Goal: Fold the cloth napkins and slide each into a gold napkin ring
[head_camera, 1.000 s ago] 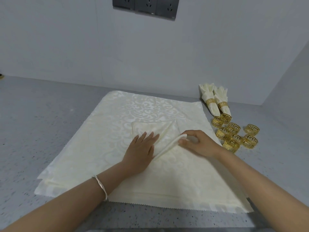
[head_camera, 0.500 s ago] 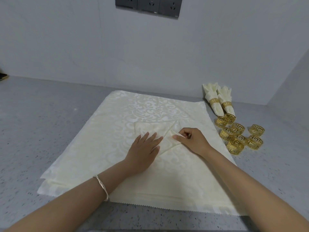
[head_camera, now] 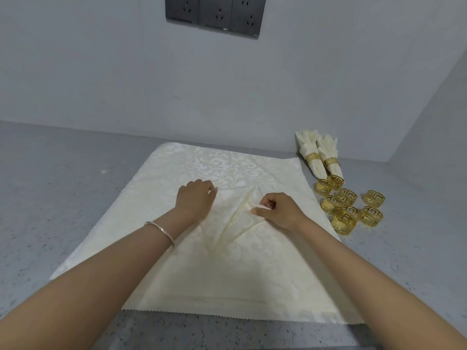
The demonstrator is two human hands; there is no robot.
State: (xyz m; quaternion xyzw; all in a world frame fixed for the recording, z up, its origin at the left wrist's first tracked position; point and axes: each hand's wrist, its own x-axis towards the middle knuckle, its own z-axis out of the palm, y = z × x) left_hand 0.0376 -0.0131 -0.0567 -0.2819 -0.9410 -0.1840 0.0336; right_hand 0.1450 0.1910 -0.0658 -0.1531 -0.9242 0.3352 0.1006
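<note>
Napkin (head_camera: 226,213): right hand (head_camera: 280,210) pinches fold, left hand (head_camera: 195,198) grips corner.

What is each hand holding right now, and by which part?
Right hand pinches a folded edge of the napkin; left hand lies curled on it, hold unclear.

Left hand (head_camera: 195,201) and right hand (head_camera: 279,210) pinch folded napkin (head_camera: 227,213).
</note>
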